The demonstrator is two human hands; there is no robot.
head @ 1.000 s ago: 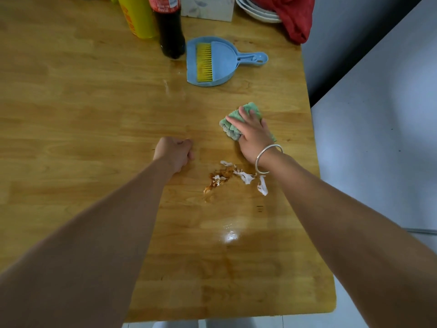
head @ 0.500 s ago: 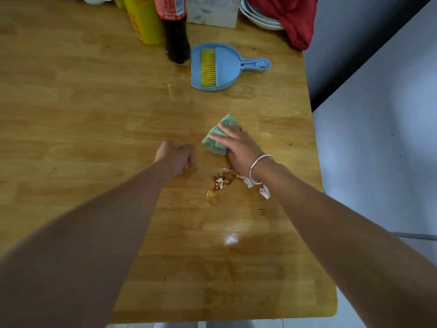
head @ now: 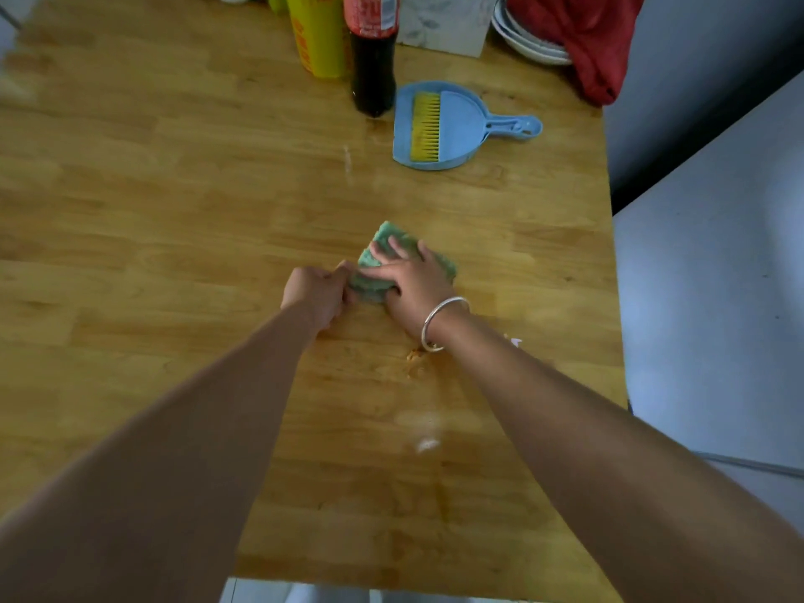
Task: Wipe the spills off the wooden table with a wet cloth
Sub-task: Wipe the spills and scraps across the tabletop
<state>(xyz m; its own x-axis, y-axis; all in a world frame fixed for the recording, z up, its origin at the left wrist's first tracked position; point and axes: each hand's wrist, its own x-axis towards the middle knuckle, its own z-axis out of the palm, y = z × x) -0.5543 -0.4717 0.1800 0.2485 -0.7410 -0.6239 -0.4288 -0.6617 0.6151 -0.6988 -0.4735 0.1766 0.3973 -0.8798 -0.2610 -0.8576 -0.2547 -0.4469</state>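
A folded green cloth (head: 393, 248) lies on the wooden table (head: 174, 219) near its middle. My right hand (head: 415, 282), with a silver bangle on the wrist, presses flat on top of the cloth with straight fingers. My left hand (head: 315, 291) has curled fingers and pinches the cloth's left edge. A brown spill (head: 413, 355) shows just under my right wrist, mostly hidden by the forearm. A small white bit (head: 515, 341) lies to the right of that arm.
At the back stand a blue dustpan with a yellow brush (head: 452, 128), a dark cola bottle (head: 374, 71), a yellow bottle (head: 319, 37), a tissue box (head: 443, 23), white plates (head: 526, 47) and a red cloth (head: 583, 41). The table's right edge runs close by.
My right hand slid the green cloth left and toward me until it met my left hand, which now takes its edge. The right forearm now covers most of the spill.
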